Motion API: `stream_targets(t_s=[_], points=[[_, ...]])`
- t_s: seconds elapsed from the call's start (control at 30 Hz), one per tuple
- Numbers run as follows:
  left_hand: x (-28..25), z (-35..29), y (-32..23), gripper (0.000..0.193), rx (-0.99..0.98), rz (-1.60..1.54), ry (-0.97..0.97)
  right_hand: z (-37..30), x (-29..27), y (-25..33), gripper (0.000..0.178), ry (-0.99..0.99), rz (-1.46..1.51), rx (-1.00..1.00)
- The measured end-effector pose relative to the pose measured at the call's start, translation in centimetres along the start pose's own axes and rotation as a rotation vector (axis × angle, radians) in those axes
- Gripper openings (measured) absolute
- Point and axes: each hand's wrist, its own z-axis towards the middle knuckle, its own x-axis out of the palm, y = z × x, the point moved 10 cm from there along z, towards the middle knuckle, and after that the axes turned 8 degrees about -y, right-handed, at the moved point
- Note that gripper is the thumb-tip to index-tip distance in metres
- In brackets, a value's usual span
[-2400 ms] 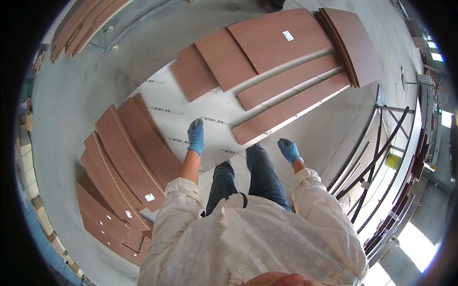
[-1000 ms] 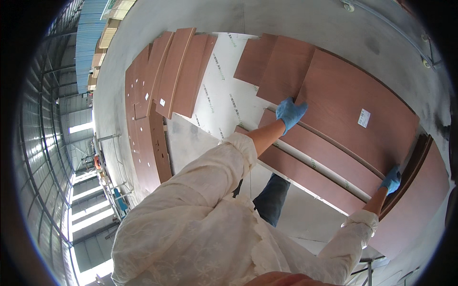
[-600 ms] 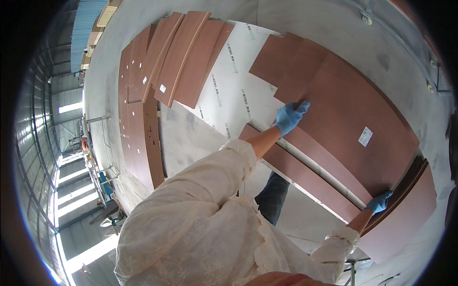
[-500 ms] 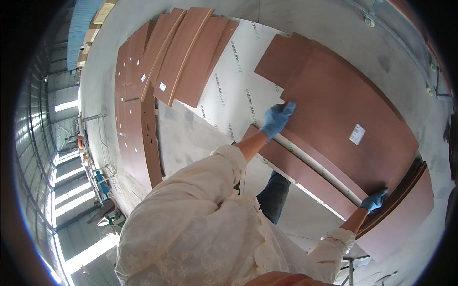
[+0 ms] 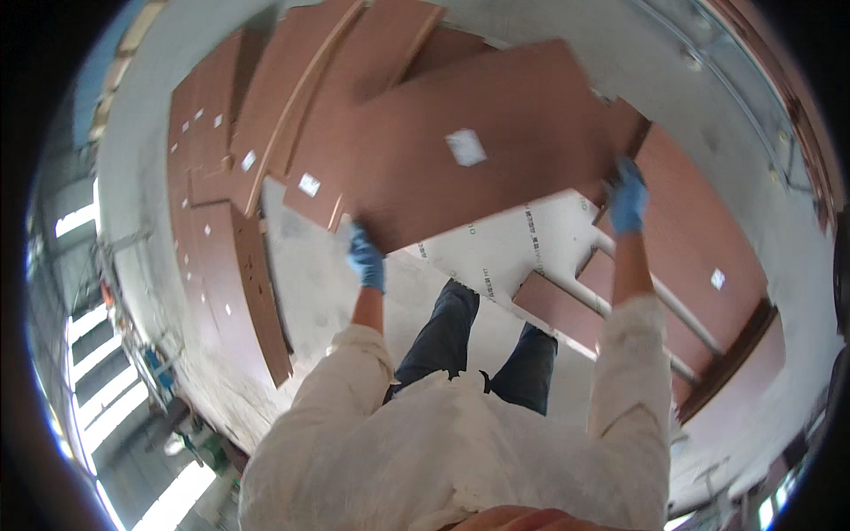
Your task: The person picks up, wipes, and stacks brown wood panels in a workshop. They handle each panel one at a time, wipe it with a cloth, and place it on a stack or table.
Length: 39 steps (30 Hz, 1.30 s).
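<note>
A wide reddish-brown panel (image 5: 496, 115) with a white label (image 5: 466, 148) hangs between my two blue-gloved hands, slightly smeared by motion. At its near left corner my left hand (image 5: 365, 257) grips the edge. My right hand (image 5: 627, 199) is closed on the panel's right end; its fingertips are blurred. Under the panel shows a white printed sheet (image 5: 496, 257). Another brown panel with a small label (image 5: 717, 279) lies to the right of my right hand. Overlapping brown boards (image 5: 305, 106) sit beyond and left of my left hand, partly covered by the held panel.
Stacked labelled panels (image 5: 205, 257) stand at the left. Narrow brown strips (image 5: 560, 310) lie on the white sheet at the near right, with a dark-edged panel (image 5: 730, 363) beyond them. A metal rail frame (image 5: 708, 75) runs along the far right. My legs (image 5: 438, 332) are close below.
The labelled panel has been lifted off the right-hand pile and carried left, uncovering another panel there. My left hand moved left to its corner; my right hand moved up and left to its right end.
</note>
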Motion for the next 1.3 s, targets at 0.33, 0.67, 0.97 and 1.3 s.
stream_targets(t_s=[0.33, 0.67, 0.97, 1.3], points=[[-7.5, 12.3, 3.5, 0.073, -0.294, 0.219, -0.191, -5.0, 36.0, -7.5, 0.062, 0.339, -0.226, -0.050], [-8.1, 12.8, 7.0, 0.075, -0.490, 0.200, -0.168, -7.4, 38.7, -8.3, 0.084, 0.450, -0.442, -0.194], [-7.5, 7.8, 4.7, 0.077, -0.639, 0.359, -0.074, -8.2, 18.3, -7.5, 0.054, 0.292, -0.445, -0.185], [10.5, -10.2, -1.0, 0.059, 0.437, 0.569, 0.350, -4.5, -40.1, 8.7, 0.044, -0.692, -0.835, -0.651]])
